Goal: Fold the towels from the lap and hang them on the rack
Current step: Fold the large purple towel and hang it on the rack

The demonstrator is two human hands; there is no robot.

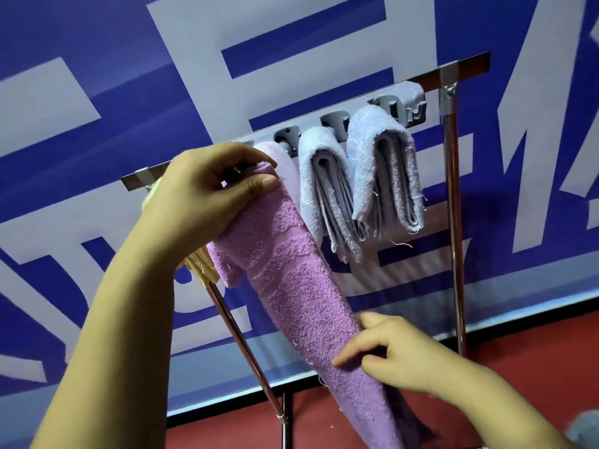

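Observation:
A purple towel (301, 296) hangs long and narrow from a peg of the grey holder strip (411, 95) on the metal rack (466, 64). My left hand (201, 196) grips the towel's top fold at the peg, thumb pressed on its front. Lower down, my right hand (389, 348) pinches the towel's right edge. Two folded light-blue towels (327, 186) (385, 166) hang on pegs to the right. A yellow towel (201, 264) shows partly behind my left wrist.
The rack's chrome posts stand at the right (453, 205) and lower left (246, 348). Behind it is a blue banner with large pale letters (291, 37). The floor is red (518, 325). A bit of bluish cloth (585, 427) shows at the bottom right corner.

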